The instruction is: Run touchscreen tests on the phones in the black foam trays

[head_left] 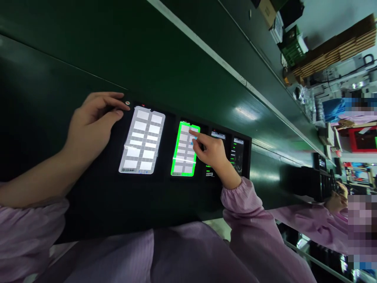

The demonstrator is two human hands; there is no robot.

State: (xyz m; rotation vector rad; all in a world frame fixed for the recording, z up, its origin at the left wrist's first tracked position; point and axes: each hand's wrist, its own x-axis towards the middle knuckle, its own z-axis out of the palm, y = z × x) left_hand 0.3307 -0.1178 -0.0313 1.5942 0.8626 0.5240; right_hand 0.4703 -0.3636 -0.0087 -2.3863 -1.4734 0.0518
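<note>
Several phones lie in a row in a black tray (167,153) in front of me. The leftmost phone (143,147) shows a white screen of grey and white blocks. My left hand (90,124) is beside its upper left corner, fingers apart and holding nothing. Beside it, a phone with a green-bordered screen (181,157) is lit with a similar grid. The index finger of my right hand (213,151) points onto its upper part, the other fingers loosely bent. A darker phone (218,135) is partly hidden behind my right hand. The rightmost phone (238,147) shows small green and white text lines.
The dark green workbench (176,78) runs off to the right, with a pale strip (203,39) along it. Farther right are a black tray (306,179), a co-worker's hand (338,198) and pink sleeve (312,220). A green crate (293,47) and stacked cardboard (338,49) stand beyond.
</note>
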